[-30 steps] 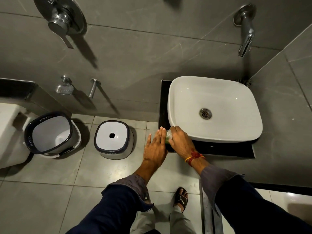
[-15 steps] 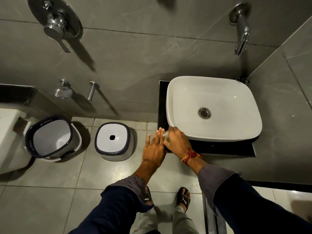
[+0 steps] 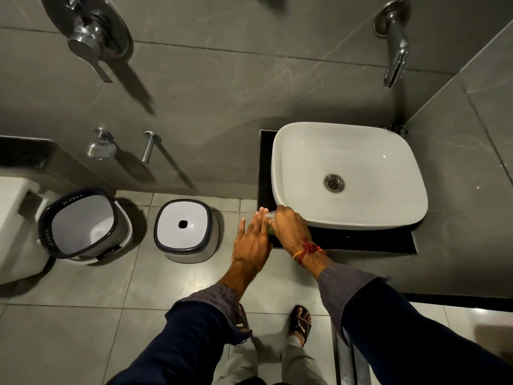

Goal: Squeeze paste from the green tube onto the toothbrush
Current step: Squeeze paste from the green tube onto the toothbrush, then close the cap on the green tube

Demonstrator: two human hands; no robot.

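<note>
right hand (image 3: 287, 227) gripping soft green tube (image 3: 271, 231), left hand (image 3: 252, 241) flat, fingers spread, glossy rounded basin (image 3: 388, 215)

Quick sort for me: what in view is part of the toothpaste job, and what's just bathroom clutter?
In play:
- green tube, mostly hidden between the hands
- right hand, closed on the tube
- left hand, fingers flat beside it
No toothbrush is visible.

Bystanders:
- white basin
- wall tap
- bucket
- stool
- soap dish
</note>
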